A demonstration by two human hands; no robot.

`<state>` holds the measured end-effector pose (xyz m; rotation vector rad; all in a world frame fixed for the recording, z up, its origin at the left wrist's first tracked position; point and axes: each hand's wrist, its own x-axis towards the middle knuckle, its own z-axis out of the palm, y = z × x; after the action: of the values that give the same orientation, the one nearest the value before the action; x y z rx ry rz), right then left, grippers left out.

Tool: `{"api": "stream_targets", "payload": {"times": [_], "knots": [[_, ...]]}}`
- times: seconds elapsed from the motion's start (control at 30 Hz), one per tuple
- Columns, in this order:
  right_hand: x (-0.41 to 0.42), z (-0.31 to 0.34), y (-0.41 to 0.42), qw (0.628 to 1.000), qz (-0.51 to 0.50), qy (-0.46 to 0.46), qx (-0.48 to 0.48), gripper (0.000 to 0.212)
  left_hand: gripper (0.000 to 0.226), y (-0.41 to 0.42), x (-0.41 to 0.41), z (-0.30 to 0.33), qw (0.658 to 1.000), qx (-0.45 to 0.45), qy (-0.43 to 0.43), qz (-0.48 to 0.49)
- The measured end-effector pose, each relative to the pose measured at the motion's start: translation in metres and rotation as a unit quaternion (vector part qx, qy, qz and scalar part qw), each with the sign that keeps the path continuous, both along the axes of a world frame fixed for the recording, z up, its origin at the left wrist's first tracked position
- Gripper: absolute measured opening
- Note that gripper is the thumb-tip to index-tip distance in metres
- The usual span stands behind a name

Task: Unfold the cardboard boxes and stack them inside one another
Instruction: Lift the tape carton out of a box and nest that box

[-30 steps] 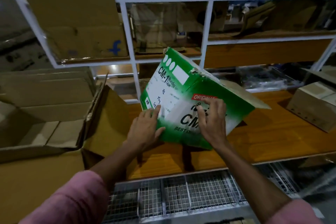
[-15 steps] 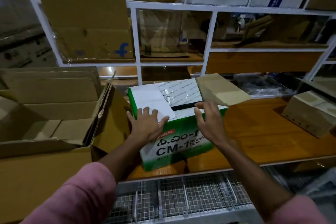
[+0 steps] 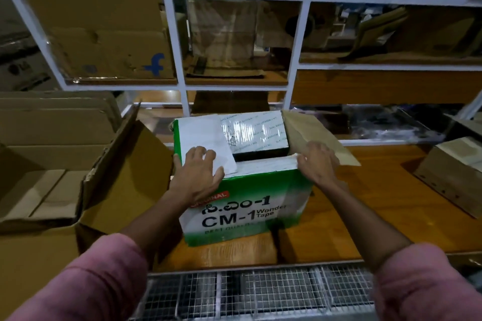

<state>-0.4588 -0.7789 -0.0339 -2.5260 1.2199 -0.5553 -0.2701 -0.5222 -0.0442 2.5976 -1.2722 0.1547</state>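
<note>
Green box: a green and white cardboard box (image 3: 245,206) printed "CM-1 Wonder Tape" stands upright on a wooden shelf (image 3: 365,216), directly in front of the person.
Box top: a white flap (image 3: 200,135) is folded down over the left part; a glossy taped flap (image 3: 254,130) lies at the back; a plain brown flap (image 3: 310,130) slopes outward to the right; a dark gap shows between them.
Left hand: the left hand (image 3: 198,177) rests flat on the white flap at the near left corner, fingers spread and straight, gripping nothing.
Right hand: the right hand (image 3: 317,164) lies over the near right corner where the brown flap meets the box, fingers loosely bent over the edge; whether they pinch the flap, I cannot tell.
Sleeves: both arms wear pink sleeves (image 3: 99,279).
Left neighbour: a large brown carton (image 3: 52,164) sits open just beside the green box, one flap leaning toward it.
Right neighbour: a smaller brown box (image 3: 453,172) lies on the same shelf, well apart.
Behind: a white metal rack (image 3: 177,41) holds flattened cardboard (image 3: 104,28).
Below: a wire mesh shelf (image 3: 247,292) runs under the wooden one.
</note>
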Motion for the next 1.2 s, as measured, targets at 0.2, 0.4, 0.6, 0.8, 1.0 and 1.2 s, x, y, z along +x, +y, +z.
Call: {"api": "stream_targets", "payload": {"times": [0.2,0.4,0.6,0.8,1.0,1.2], "knots": [[-0.014,-0.001,-0.071,0.997,-0.036,0.015,0.064,0.037,0.06,-0.053,-0.012,0.0,1.0,-0.002,-0.01,-0.02],[-0.04,-0.006,-0.114,0.997,-0.063,0.032,0.035,0.042,0.062,-0.099,-0.026,-0.002,0.999,0.013,-0.014,-0.026],[-0.06,-0.009,-0.129,0.997,-0.056,0.052,0.025,0.032,0.063,-0.118,-0.038,-0.004,0.999,0.016,-0.019,-0.033],[-0.069,-0.003,-0.122,0.996,-0.035,0.077,0.032,0.044,0.067,-0.111,-0.045,-0.003,0.999,0.015,-0.021,-0.027],[-0.088,0.009,-0.1,0.993,-0.069,0.088,0.035,0.01,0.069,-0.098,-0.049,-0.001,0.998,0.035,-0.038,-0.038],[-0.082,0.011,-0.065,0.992,-0.044,0.077,-0.094,0.028,0.059,-0.099,-0.069,0.012,0.995,0.029,-0.021,-0.098]]}}
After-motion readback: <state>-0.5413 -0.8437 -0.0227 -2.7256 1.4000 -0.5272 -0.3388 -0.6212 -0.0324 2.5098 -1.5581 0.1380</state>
